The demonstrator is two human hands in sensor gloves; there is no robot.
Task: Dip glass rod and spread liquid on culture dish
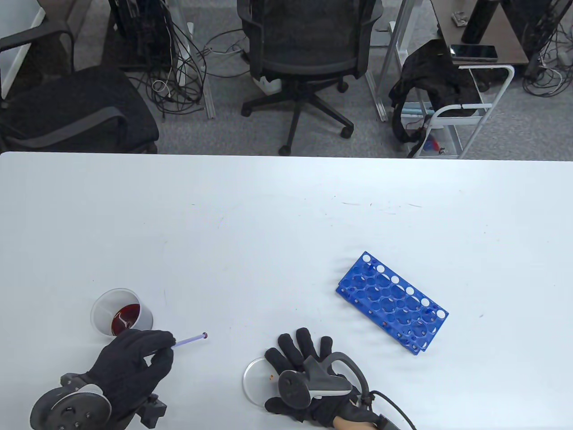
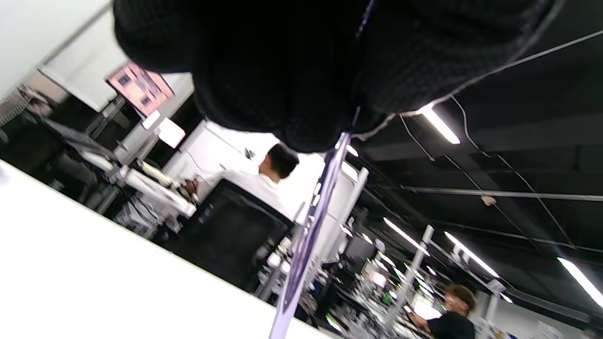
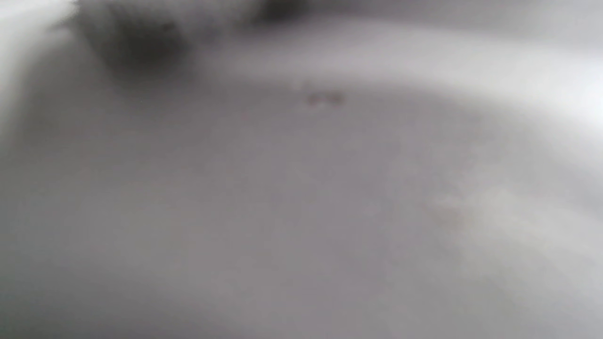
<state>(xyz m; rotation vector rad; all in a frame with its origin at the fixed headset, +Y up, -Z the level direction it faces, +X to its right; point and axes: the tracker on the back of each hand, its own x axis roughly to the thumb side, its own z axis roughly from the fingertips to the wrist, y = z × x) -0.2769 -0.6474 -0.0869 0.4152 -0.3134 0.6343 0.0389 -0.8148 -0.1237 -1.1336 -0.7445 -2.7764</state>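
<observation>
Left hand: the left hand (image 1: 132, 365) pinches the rod (image 1: 190, 340) between thumb and fingers near one end, so most of the shaft sticks out free to the right
Rod: roughly level above the table (image 1: 268, 215), its reddish tip pointing toward the dish; in the left wrist view it runs out from under the glove (image 2: 282, 70) as a pale streak (image 2: 308, 230)
Rod tip: looks tinted red, which suggests it carries liquid from the cup; a judgement, as the tip is small
Cup: the cup (image 1: 121, 312) stands just beyond the left hand, upright, with dark red liquid in the bottom; close by so that dipping needs only a short reach
Right hand: the right hand (image 1: 309, 371) lies flat with fingers spread, resting on the right part of the dish, probably to keep it from sliding; it clasps nothing
Dish: the dish (image 1: 257, 380) sits near the front edge, between the two hands, its left half uncovered; a small orange-red speck shows on it
Right wrist view: only a grey blur, nothing to read
Rack: the blue rack (image 1: 391, 302) lies well to the right, apart from both hands, with no tubes seen in it
Step in hand: carrying the wetted rod from cup to dish
Next move: lower the tip onto the bare left half and stroke lightly
</observation>
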